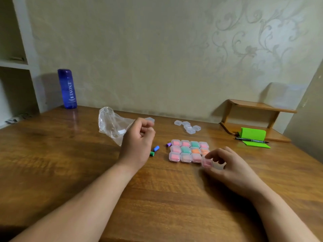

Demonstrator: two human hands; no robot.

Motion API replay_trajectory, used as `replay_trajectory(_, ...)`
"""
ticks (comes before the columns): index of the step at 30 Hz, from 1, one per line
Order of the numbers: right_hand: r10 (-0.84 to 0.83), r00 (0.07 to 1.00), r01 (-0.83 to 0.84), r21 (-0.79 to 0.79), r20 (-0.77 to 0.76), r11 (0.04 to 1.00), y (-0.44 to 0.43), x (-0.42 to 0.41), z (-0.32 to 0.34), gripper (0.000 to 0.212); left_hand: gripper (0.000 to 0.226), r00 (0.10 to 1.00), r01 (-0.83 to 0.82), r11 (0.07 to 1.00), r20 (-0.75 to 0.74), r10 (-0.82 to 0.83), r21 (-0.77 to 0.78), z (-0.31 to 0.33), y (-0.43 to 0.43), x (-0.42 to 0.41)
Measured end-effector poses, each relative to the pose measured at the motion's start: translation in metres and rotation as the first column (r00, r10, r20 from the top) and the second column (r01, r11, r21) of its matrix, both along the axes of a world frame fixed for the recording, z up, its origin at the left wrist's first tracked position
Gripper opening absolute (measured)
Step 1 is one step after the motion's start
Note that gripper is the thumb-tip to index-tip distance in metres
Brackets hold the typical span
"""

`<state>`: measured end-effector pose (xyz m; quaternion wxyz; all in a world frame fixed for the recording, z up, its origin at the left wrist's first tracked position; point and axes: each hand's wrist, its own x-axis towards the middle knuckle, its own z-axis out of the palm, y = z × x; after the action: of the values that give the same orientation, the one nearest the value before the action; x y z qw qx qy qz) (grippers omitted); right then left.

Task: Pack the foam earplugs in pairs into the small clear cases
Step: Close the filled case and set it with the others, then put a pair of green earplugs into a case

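between the fingertips (208,155) of the right hand (232,169) sits a small clear case (207,161) with pink earplugs inside, pinched low over the table (52,154) at the near right corner of the block of filled cases (188,151). that block lies flat in rows, 11 cases showing pink, teal and orange through their lids, edges touching. the left hand (136,147) hangs above the table to the left of the block, fingers curled in narrow toward the palm; whether they hold anything cannot be told. just right of that hand lie a blue earplug (156,148) and a green earplug (152,154), near each other, and a purple earplug (168,144) rests against the block's far left corner. behind the left hand is a crumpled clear plastic bag (111,124), with 1 clear case (150,119) beside it. farther back, a loose cluster of empty cases (187,127). a blue bottle (67,89) stands by the wall; a green holder (253,137) and pen (251,140) lie at the right.
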<state>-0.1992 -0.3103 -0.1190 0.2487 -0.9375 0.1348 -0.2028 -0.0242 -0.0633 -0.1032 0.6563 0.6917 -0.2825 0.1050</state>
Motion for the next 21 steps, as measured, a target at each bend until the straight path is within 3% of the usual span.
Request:
replay_trajectory(15,0.021,0.997,-0.017,0.057,-0.069,0.998,0.0059,-0.0039,0.0071,0.030,0.012,1.000,-0.027,0.999,0.016,0.026,0.039,-0.0023,0.0040,0.0046)
replay_trajectory(21,-0.094,0.991,0.085,0.090,0.094,0.992,0.0071,0.0039,0.0058,0.028,0.012,0.998,-0.026,0.999,-0.065,0.024,-0.024,0.0019,0.0017,0.0031)
